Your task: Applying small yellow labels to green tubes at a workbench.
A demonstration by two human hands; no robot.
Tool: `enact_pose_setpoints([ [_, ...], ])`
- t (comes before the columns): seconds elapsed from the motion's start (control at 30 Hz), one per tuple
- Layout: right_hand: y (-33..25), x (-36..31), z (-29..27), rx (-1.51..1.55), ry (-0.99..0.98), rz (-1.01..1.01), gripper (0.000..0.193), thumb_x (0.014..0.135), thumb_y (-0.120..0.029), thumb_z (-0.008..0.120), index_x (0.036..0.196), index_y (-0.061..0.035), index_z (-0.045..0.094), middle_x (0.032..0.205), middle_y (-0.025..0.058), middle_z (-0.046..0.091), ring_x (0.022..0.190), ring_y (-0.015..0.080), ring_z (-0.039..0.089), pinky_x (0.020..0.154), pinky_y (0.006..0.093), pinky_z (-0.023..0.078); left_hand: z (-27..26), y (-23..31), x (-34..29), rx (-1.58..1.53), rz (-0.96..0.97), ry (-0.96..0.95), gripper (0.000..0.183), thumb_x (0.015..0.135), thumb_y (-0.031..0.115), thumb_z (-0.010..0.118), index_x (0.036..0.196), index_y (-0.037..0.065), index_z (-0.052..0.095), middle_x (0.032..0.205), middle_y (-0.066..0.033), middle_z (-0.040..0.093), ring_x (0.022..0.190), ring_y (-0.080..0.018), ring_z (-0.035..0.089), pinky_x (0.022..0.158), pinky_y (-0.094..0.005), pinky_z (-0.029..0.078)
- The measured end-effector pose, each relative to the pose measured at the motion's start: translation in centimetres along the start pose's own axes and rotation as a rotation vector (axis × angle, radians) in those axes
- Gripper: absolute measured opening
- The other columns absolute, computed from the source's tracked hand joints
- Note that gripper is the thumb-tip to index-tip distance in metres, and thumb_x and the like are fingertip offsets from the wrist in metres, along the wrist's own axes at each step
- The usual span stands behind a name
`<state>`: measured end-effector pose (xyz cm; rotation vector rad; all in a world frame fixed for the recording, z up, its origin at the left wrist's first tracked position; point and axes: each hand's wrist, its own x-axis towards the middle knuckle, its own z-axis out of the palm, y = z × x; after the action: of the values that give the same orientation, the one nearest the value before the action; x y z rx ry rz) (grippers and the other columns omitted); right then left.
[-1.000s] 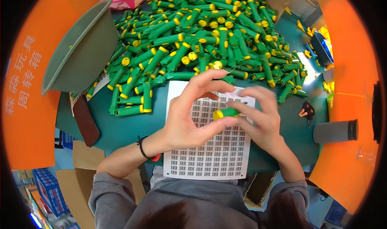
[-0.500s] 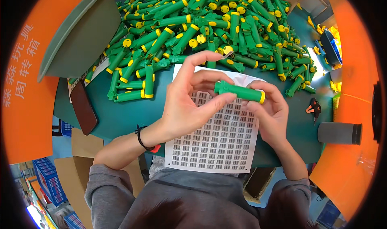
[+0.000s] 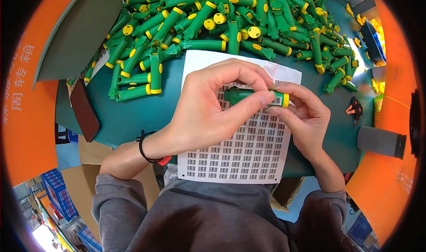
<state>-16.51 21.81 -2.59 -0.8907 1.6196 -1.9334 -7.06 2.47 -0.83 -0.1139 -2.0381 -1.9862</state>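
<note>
Between my hands, above the table, lies a green plastic tube (image 3: 236, 96) with a yellow ring at its right end. A small white label (image 3: 278, 100) with dark bars shows on its side, near the ring. My left hand (image 3: 205, 104) is closed on the tube, its thumb pressing beside the label and its fingers curled over the top. The fingers of my right hand (image 3: 307, 119) pinch the tube around the ringed end. Beneath both hands is a white sheet of small barred labels (image 3: 239, 156), its upper part blank.
A big pile of similar green tubes (image 3: 195, 21) covers the far side of the green table (image 3: 133, 123). On the left are a dark-green bin (image 3: 75, 39) and a brown phone-like slab (image 3: 85, 112). A grey cup (image 3: 379, 142) and small orange-black clippers (image 3: 354, 111) lie right.
My left hand has brought its raised fingertips, which held a small label, down onto the tube. The label now shows on the tube's side. The view has shifted slightly.
</note>
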Motion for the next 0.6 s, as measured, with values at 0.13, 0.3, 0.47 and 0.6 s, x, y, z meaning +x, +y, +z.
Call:
enact_pose_setpoints([
  [0.13, 0.01, 0.02, -0.31, -0.056, -0.074, -0.026, 0.038, 0.085, 0.016, 0.064, 0.122, 0.0098, 0.057, 0.123, 0.0162, 0.059, 0.115, 0.0240, 0.061, 0.099, 0.0380, 0.056, -0.02, -0.24, -0.11, -0.011, -0.058, -0.016, 0.008, 0.089, 0.001, 0.070, 0.096, -0.002, 0.067, 0.109, -0.0097, 0.065, 0.099, -0.0124, 0.060, 0.089, -0.0275, 0.048],
  [0.3, -0.04, 0.09, -0.32, -0.095, -0.081, -0.039, 0.038, 0.084, 0.016, 0.065, 0.121, 0.0099, 0.057, 0.123, 0.0165, 0.059, 0.114, 0.0234, 0.061, 0.097, 0.0371, 0.057, -0.05, -0.35, -0.10, 0.010, -0.054, -0.026, 0.008, 0.089, 0.001, 0.070, 0.096, -0.003, 0.067, 0.107, -0.0093, 0.065, 0.096, -0.0117, 0.061, 0.087, -0.0266, 0.049],
  [0.47, -0.14, 0.05, -0.26, -0.122, -0.087, -0.056, 0.039, 0.083, 0.016, 0.066, 0.121, 0.0101, 0.058, 0.121, 0.0169, 0.060, 0.112, 0.0233, 0.062, 0.097, 0.0371, 0.058, -0.02, -0.19, -0.15, -0.009, -0.079, -0.021, 0.008, 0.089, 0.000, 0.069, 0.096, -0.003, 0.066, 0.104, -0.0091, 0.066, 0.095, -0.0116, 0.061, 0.086, -0.0263, 0.049],
  [0.6, -0.17, 0.03, -0.10, -0.111, -0.079, -0.040, 0.039, 0.083, 0.016, 0.066, 0.121, 0.0099, 0.058, 0.121, 0.0167, 0.060, 0.112, 0.0233, 0.062, 0.097, 0.0373, 0.058, -0.01, -0.33, -0.24, 0.010, -0.075, -0.010, 0.008, 0.089, -0.001, 0.069, 0.096, -0.003, 0.066, 0.102, -0.0088, 0.066, 0.094, -0.0114, 0.061, 0.086, -0.0261, 0.050],
])
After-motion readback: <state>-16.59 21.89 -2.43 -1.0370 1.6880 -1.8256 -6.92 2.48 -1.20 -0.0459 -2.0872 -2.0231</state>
